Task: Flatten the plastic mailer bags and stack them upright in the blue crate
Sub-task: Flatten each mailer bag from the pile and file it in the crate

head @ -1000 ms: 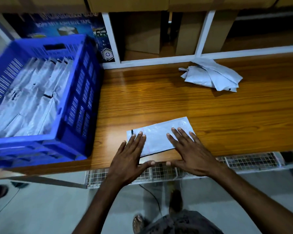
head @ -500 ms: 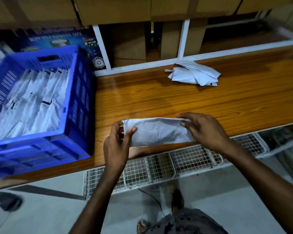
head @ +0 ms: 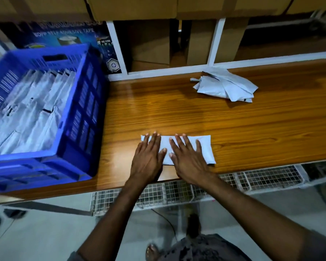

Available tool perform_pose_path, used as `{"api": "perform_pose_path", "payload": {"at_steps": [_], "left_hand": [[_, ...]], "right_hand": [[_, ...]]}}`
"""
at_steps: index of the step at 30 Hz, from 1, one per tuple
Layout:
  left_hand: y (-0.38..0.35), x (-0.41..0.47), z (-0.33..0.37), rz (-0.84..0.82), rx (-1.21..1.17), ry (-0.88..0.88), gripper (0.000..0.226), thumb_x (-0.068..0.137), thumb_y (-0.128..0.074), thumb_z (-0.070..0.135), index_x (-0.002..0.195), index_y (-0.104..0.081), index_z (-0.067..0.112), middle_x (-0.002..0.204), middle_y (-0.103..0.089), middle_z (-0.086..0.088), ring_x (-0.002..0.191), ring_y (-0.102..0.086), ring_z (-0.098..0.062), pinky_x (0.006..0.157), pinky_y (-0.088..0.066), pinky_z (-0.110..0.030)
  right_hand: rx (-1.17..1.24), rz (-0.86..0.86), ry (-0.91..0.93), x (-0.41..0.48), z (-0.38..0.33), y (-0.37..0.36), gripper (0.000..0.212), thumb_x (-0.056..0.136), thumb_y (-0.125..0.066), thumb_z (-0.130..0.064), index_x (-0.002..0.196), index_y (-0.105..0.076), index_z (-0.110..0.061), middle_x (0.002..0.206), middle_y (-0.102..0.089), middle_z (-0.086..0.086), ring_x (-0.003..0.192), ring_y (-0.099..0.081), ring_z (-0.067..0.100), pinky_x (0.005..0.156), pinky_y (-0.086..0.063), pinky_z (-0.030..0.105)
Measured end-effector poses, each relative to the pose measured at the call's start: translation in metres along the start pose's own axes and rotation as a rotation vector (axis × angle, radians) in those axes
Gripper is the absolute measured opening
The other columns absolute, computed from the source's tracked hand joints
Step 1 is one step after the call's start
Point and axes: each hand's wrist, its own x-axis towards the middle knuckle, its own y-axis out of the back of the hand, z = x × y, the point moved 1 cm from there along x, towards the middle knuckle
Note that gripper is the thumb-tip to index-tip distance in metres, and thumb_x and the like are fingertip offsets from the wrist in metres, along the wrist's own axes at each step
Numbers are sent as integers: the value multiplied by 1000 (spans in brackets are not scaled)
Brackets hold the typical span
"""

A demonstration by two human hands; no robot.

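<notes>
Wooden table [head: 252, 129], grey floor [head: 45, 238]

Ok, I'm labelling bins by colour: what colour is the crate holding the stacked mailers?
The crate is blue; the head view shows it best.

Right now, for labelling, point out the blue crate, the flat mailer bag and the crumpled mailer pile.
blue crate [head: 87, 110], head view, right side wall.
flat mailer bag [head: 206, 150], head view, bare right end.
crumpled mailer pile [head: 228, 87], head view, heap's middle.

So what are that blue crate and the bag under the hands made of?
The blue crate looks like rigid moulded plastic: slotted walls, one even colour. The mailer bag seems thin, pale grey plastic film, creased, with a faint sheen.
</notes>
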Motion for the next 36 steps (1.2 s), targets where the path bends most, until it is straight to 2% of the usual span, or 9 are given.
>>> {"api": "perform_pose_path", "payload": {"at_steps": [5,15,20,24,26,30,33,35,36], "left_hand": [[-13,-1,-7,-10,20,27,69,107,-16,58,165,-11,23,173,-3,1,159,-2,-18,126,-11,-38],[-4,-9,-16,-95,25,89,77,104,-8,68,165,7,23,170,14,9,157,12,-9,126,1,-34],[12,-51,-56,-55,35,78,71,105,-7,58,165,-13,20,170,-4,5,158,-4,-15,127,-12,-42],[24,-69,-60,73,-116,97,59,109,-25,45,157,-39,15,165,-35,-6,151,-31,-23,121,-28,-41],[28,-76,-61,145,-165,106,52,109,-30,39,150,-49,13,153,-49,-10,139,-46,-26,114,-39,-42],[29,-101,-65,160,-147,72,45,105,-42,29,139,-60,6,144,-57,-12,130,-54,-29,109,-46,-43],[31,-114,-69,163,-176,93,43,102,-46,29,131,-67,6,139,-61,-11,126,-58,-28,107,-48,-42],[35,-124,-68,173,-200,96,40,101,-47,29,126,-70,8,133,-65,-10,122,-62,-29,103,-50,-40],[39,-130,-65,196,-215,108,36,102,-49,29,124,-71,11,130,-67,-8,117,-64,-28,98,-52,-38]], "right_hand": [[41,4,-28,-1,34,-7,74,102,-8,-68,162,8,-29,167,20,-1,153,23,17,125,9,44],[35,-138,-86,-7,59,2,82,95,2,-76,157,24,-28,164,31,0,149,33,17,123,13,50],[-7,-203,-134,-25,62,16,86,96,-7,-74,160,17,-20,166,25,7,152,27,21,123,11,54],[86,6,112,-20,28,29,88,92,-17,-83,161,6,-34,170,9,1,155,17,16,125,1,50],[100,-54,157,-13,9,27,96,84,-17,-91,159,12,-39,169,14,-3,154,19,15,125,4,48],[-17,-167,148,-28,-14,3,108,74,-17,-100,155,25,-41,167,22,0,153,24,21,123,11,55],[-83,-73,152,-58,-23,-9,96,87,-25,-88,158,17,-39,170,7,3,156,7,26,123,-3,58],[-142,0,183,-77,-30,-12,79,98,-43,-53,162,0,-34,168,-15,8,153,-16,31,118,-22,57],[-150,25,192,-85,-34,-11,83,92,-55,-29,162,-10,-30,164,-26,9,149,-27,33,112,-32,54]]}}
